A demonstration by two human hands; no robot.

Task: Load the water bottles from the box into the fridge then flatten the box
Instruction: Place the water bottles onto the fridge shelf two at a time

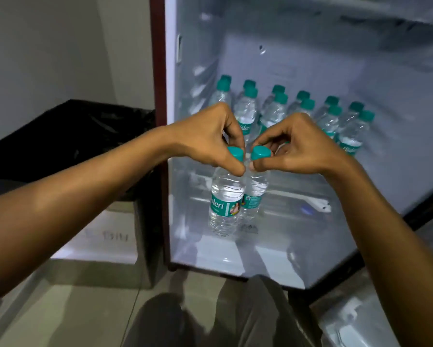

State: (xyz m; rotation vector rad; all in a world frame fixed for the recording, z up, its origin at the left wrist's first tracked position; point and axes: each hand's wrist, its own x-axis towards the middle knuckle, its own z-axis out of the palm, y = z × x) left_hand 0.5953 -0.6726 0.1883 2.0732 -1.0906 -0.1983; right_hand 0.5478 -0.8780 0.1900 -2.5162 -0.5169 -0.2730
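head view | hands (248,144) pinch two bottles' caps (235,153) — bottle rows (310,108) behind | bin (67,136) left

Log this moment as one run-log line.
left hand: pinches bottle neck | right hand: pinches second bottle | fridge: open, bottles in rows

Plain room: open fridge (310,58), black-lined bin (67,131).
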